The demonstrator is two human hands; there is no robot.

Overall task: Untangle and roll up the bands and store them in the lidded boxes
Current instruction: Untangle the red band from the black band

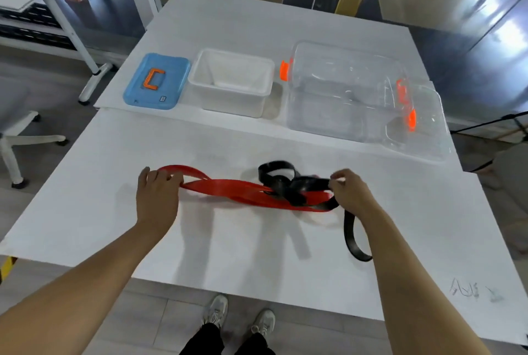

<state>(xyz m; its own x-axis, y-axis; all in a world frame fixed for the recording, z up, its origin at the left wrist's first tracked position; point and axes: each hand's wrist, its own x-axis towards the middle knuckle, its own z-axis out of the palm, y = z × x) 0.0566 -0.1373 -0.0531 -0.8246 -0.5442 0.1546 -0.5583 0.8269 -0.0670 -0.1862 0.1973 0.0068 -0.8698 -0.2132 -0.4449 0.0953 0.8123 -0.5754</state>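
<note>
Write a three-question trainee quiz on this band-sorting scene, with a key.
1. True or false: the white box has its lid on.
2. Which band does the left hand grip: A red, B black?
3. Fill in: the blue lid lies ___ of the white box.

Key: 1 false. 2 A, the red band; the right hand pinches the black band. 3 left.

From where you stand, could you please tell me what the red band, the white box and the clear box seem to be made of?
Red band: probably rubber or latex; flat, limp, slightly glossy.
White box: looks like matte, translucent plastic with moulded walls and rim.
Clear box: seemingly glossy transparent plastic; the table shows through it, and its clips are orange.
</note>
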